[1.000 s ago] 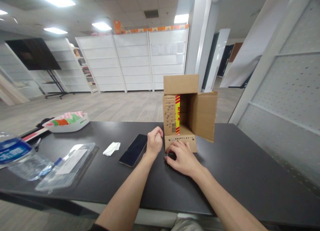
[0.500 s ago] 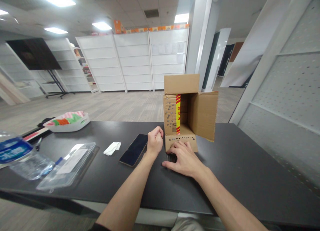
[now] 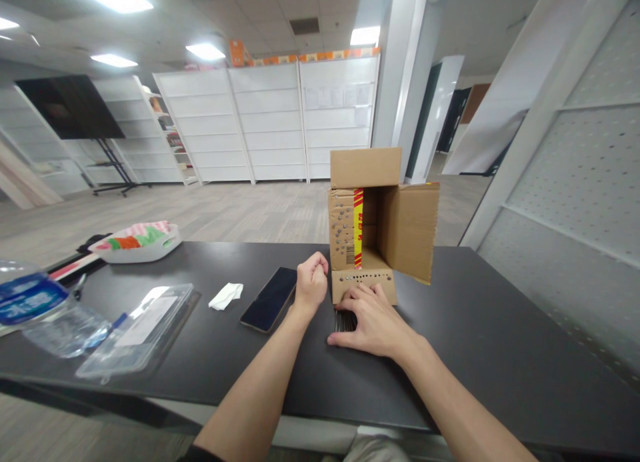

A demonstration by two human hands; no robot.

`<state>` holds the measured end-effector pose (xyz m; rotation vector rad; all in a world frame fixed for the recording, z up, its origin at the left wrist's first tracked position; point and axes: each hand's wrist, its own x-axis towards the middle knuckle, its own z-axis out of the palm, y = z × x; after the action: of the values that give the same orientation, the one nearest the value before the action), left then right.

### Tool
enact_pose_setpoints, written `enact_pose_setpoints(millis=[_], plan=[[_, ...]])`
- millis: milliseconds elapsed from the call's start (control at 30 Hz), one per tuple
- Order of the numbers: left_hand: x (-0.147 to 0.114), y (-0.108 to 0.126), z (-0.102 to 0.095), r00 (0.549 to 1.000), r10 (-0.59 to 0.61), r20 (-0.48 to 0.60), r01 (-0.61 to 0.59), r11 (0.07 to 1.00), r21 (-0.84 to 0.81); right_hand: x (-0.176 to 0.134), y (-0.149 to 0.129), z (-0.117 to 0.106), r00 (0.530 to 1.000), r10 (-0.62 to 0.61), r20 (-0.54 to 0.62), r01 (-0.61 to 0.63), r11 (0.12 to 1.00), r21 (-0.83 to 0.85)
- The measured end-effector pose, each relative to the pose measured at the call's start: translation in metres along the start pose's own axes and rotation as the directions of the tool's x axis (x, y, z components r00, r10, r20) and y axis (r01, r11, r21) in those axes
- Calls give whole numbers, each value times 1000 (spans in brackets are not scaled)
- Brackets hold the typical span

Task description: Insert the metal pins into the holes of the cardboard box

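An open cardboard box (image 3: 413,232) stands on the dark table, its opening towards me. Small grey round heads or holes dot its left flap (image 3: 343,225), and a row of holes crosses the lower front flap (image 3: 363,277). My left hand (image 3: 312,282) is closed in a pinch beside the box's lower left edge; whatever its fingertips hold is hidden. On the right, my right hand (image 3: 373,319) lies at the lower flap, thumb apart from the curved fingers. Between thumb and fingers shows a row of thin metal pins (image 3: 344,321), partly covered by the hand.
A phone (image 3: 269,301) lies left of my left hand, and a crumpled tissue (image 3: 226,296) beyond it. Farther left are a clear plastic case (image 3: 137,335), a water bottle (image 3: 55,315) and a white basket (image 3: 163,245) with colourful contents. A perforated panel (image 3: 585,182) borders the table's right.
My right thumb has shifted slightly, and more of the metal pins shows beside it. My left hand stays closed in nearly the same place.
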<state>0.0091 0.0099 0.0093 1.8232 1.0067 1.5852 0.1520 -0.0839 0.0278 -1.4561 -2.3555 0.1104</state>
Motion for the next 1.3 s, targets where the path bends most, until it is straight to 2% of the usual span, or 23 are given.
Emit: enact_pose_setpoints(millis=[200, 367, 933, 1133, 1300], plan=[[0, -1, 0, 1000, -7, 4, 7, 1000, 4, 1, -2, -1, 999, -10, 51, 12, 1000, -27], [0, 0, 0, 1000, -9, 2, 9, 1000, 2, 2, -2, -1, 999, -13, 50, 14, 999, -30], [0, 0, 0, 1000, -5, -7, 5, 1000, 12, 5, -5, 8, 996, -78, -54, 70, 989, -129], [-1, 0, 0, 1000, 12, -3, -12, 1000, 24, 6, -4, 7, 993, -97, -73, 89, 990, -111], [0, 1, 0, 1000, 11, -3, -11, 999, 30, 7, -1, 8, 979, -140, -148, 128, 988, -92]])
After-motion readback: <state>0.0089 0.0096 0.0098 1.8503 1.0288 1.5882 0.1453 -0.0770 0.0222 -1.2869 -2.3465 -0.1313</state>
